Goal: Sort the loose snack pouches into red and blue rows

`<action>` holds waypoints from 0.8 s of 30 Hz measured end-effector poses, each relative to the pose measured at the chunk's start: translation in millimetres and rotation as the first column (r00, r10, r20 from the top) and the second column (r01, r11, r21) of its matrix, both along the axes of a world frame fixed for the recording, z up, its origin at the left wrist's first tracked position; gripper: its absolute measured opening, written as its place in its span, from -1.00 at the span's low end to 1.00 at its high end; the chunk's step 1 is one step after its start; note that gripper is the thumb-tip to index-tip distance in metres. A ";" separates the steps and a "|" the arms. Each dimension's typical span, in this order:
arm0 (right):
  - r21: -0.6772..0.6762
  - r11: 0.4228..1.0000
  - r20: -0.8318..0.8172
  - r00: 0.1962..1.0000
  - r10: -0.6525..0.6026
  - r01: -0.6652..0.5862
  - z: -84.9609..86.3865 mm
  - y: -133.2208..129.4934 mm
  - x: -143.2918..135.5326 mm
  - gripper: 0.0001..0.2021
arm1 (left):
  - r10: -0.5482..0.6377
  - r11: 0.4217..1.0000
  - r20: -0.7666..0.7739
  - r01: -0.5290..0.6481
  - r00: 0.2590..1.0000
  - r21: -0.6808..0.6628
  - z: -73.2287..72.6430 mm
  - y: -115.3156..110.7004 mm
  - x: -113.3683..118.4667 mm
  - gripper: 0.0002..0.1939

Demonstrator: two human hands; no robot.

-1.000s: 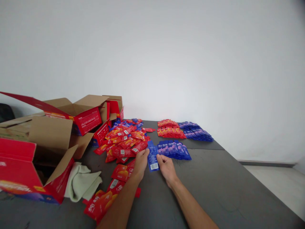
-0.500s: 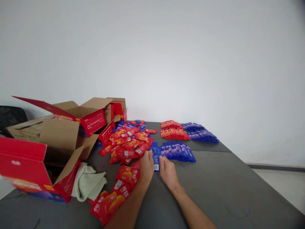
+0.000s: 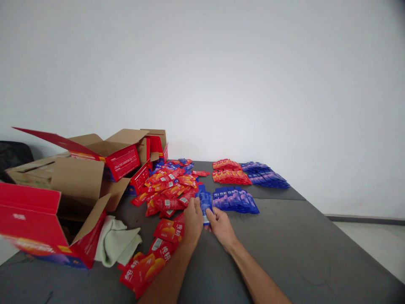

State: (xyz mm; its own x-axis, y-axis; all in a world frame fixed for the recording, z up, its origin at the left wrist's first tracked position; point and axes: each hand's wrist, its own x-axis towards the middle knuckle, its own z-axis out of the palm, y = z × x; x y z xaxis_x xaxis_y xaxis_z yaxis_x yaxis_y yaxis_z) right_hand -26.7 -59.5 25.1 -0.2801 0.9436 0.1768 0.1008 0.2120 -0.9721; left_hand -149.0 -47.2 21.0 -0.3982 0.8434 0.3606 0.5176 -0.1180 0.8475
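Between my two hands is a blue pouch [image 3: 205,199] with a white barcode label near its lower end. My left hand [image 3: 193,217] pinches its left edge, and my right hand [image 3: 220,226] grips its lower right corner with the thumb on top. Just beyond my right hand lies an overlapping row of blue pouches [image 3: 236,200]. To the left of my left hand, a loose heap of red pouches [image 3: 171,190] has some blue ones mixed in. Several more red pouches [image 3: 147,261] lie beside my left forearm.
Farther back are stacked rows of red pouches [image 3: 231,176] and blue pouches [image 3: 267,176]. Open red cardboard boxes [image 3: 31,215] stand along the left side, with a pale green cloth [image 3: 118,242] beside the nearest. The dark table [image 3: 268,249] ends at a white wall.
The blue pouch has tilted and shifted slightly left. My right hand has moved its grip from the right edge to the lower right corner, thumb over the front.
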 end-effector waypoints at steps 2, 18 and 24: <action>0.006 1.000 -0.008 1.000 0.021 -0.021 -1.5 0.5 -2.3 -0.55 | 0.020 1.000 -0.010 -0.020 1.000 -0.001 1.1 0.9 -2.9 -0.61; 0.115 0.985 -0.026 0.992 -0.124 0.126 -3.2 -1.6 3.7 -0.48 | -0.107 0.989 0.051 0.101 0.993 0.105 0.4 -3.9 3.1 -0.67; 0.152 0.969 -0.029 0.981 -0.191 0.193 -6.8 -0.2 1.4 -0.53 | -0.191 0.981 0.334 0.171 0.923 0.087 -5.3 5.2 -1.4 -0.63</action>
